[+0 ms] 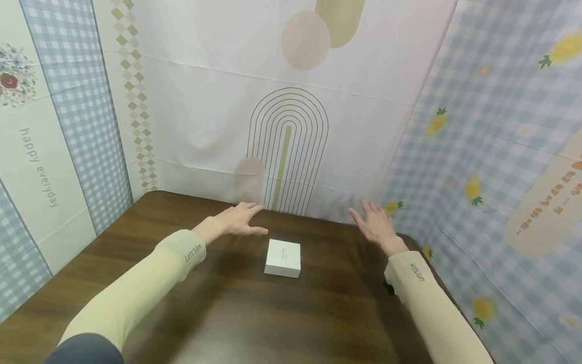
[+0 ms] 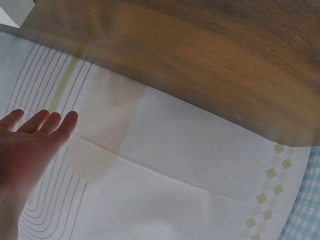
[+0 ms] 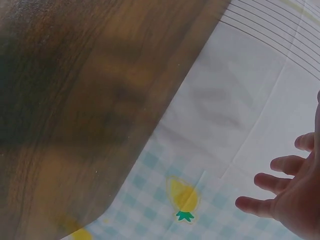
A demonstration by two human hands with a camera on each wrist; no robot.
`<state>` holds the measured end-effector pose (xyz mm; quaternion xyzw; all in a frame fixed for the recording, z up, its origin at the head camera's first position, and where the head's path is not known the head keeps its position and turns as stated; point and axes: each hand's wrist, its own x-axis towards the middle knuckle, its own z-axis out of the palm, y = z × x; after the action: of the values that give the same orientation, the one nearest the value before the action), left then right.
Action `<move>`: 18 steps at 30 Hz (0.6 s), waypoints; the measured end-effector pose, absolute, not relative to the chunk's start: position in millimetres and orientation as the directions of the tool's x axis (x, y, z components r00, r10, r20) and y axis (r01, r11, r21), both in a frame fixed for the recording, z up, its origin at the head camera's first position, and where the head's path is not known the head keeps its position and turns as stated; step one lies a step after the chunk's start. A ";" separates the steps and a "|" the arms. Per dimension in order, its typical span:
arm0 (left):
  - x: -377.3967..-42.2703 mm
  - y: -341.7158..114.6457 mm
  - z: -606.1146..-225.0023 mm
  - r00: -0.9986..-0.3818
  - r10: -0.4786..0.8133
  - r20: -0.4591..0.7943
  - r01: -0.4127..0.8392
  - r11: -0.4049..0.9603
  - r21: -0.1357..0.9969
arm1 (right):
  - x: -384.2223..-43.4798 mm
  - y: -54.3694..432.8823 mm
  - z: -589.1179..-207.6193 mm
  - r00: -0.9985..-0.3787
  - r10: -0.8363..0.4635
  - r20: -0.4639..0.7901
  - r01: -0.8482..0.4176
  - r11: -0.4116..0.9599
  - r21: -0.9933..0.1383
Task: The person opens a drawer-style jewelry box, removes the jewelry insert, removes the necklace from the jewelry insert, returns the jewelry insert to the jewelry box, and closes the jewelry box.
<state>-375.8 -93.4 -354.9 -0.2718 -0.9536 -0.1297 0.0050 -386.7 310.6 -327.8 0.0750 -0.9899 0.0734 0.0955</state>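
Note:
A small white box (image 1: 284, 257) with faint print on its lid lies on the brown wooden table (image 1: 236, 303). Up and to the left of it, in the head view, my left hand (image 1: 235, 219) hovers with fingers extended, holding nothing. My right hand (image 1: 375, 225) is raised farther off on the right, its fingers spread and nothing in them. In the left wrist view the box's corner (image 2: 15, 11) shows at the top left, apart from the left hand (image 2: 30, 150). The right wrist view shows the right hand (image 3: 290, 195) at its right edge, touching nothing.
Behind the table hangs a white cloth (image 1: 200, 121) with printed arches. Blue checked cloths hang at the left (image 1: 75, 65) and, with pineapples, at the right (image 1: 459, 151). A small dark object (image 1: 388, 287) peeks out beside the right sleeve.

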 end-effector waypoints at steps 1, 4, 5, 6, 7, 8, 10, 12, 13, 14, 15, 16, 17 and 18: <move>-374.7 -92.4 -354.7 -0.849 0.522 0.074 0.523 0.815 0.249 | -386.8 311.3 -327.8 -0.971 -0.135 0.200 -0.162 0.978 -0.129; -372.9 -88.5 -354.6 -0.841 0.538 0.061 0.534 0.805 0.257 | -387.0 313.5 -327.7 -0.971 -0.133 0.198 -0.158 0.980 -0.119; -372.4 -87.0 -354.5 -0.839 0.542 0.052 0.535 0.804 0.259 | -387.0 314.2 -327.5 -0.971 -0.132 0.199 -0.157 0.981 -0.117; -372.2 -85.5 -354.5 -0.838 0.544 0.046 0.536 0.804 0.256 | -387.0 314.6 -327.3 -0.971 -0.130 0.200 -0.155 0.981 -0.115; -371.9 -83.9 -354.8 -0.835 0.549 0.043 0.541 0.803 0.251 | -387.0 314.9 -326.8 -0.971 -0.130 0.201 -0.155 0.981 -0.115; -371.6 -82.4 -354.9 -0.831 0.554 0.039 0.546 0.801 0.245 | -387.0 314.9 -326.5 -0.971 -0.130 0.203 -0.155 0.981 -0.115; -370.7 -79.3 -355.6 -0.823 0.568 0.035 0.560 0.799 0.218 | -386.9 314.5 -325.7 -0.970 -0.132 0.205 -0.158 0.980 -0.118; -369.4 -75.9 -356.1 -0.814 0.581 0.030 0.575 0.796 0.187 | -386.9 314.0 -325.3 -0.970 -0.133 0.204 -0.159 0.980 -0.117; -368.6 -74.3 -356.5 -0.807 0.590 0.028 0.585 0.792 0.174 | -387.1 313.6 -325.3 -0.970 -0.133 0.204 -0.159 0.980 -0.115; -367.6 -72.7 -356.5 -0.802 0.597 0.023 0.592 0.790 0.162 | -387.0 313.5 -325.4 -0.971 -0.132 0.201 -0.158 0.981 -0.116; -366.5 -71.2 -356.6 -0.797 0.604 0.018 0.599 0.786 0.154 | -386.9 313.3 -325.4 -0.971 -0.131 0.199 -0.156 0.981 -0.117; -365.3 -69.8 -356.6 -0.793 0.609 0.013 0.603 0.782 0.154 | -386.8 313.0 -325.4 -0.972 -0.130 0.196 -0.155 0.981 -0.116; -364.7 -68.4 -356.7 -0.788 0.616 0.010 0.610 0.778 0.152 | -386.7 312.8 -325.5 -0.972 -0.129 0.194 -0.154 0.981 -0.116; -363.8 -67.1 -356.7 -0.783 0.621 0.006 0.615 0.774 0.150 | -386.6 312.6 -325.5 -0.972 -0.129 0.194 -0.153 0.981 -0.116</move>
<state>-363.8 -67.1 -356.7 -0.3284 -0.9416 -0.0720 -0.0217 -386.6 312.6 -325.5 0.0712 -0.9909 0.0653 0.0933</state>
